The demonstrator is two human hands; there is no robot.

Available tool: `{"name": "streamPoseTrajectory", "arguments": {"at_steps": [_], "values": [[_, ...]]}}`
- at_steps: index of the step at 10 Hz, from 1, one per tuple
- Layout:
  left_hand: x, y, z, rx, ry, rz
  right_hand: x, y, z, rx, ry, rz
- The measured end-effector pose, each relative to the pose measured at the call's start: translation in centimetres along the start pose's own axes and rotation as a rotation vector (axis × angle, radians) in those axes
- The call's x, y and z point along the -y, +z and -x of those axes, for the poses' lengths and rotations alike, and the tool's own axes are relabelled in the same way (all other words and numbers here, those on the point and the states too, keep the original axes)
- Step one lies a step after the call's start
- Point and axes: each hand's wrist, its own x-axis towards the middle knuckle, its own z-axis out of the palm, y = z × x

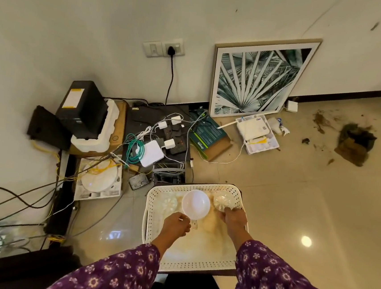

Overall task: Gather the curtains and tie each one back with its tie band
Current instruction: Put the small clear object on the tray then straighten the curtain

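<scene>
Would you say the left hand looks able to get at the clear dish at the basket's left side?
Probably yes: the clear dish lies uncovered just beyond the left hand, though its fingers are holding the white bowl.

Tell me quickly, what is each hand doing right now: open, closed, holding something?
Left hand: closed, grip on the near rim of the white bowl.
Right hand: closed, holding the clear ribbed bowl.

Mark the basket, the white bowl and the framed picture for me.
basket [152, 220], head view, left perforated wall.
white bowl [196, 204], head view, middle of its inside.
framed picture [258, 81], head view, centre of the leaf print.
</scene>
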Motion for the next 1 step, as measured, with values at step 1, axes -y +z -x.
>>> {"name": "streamPoseTrajectory", "arguments": {"at_steps": [1], "values": [[0.13, -0.29, 1.74, 0.004, -0.006, 0.024, 0.23, -0.95, 2.73, 0.046, 0.023, -0.125]]}}
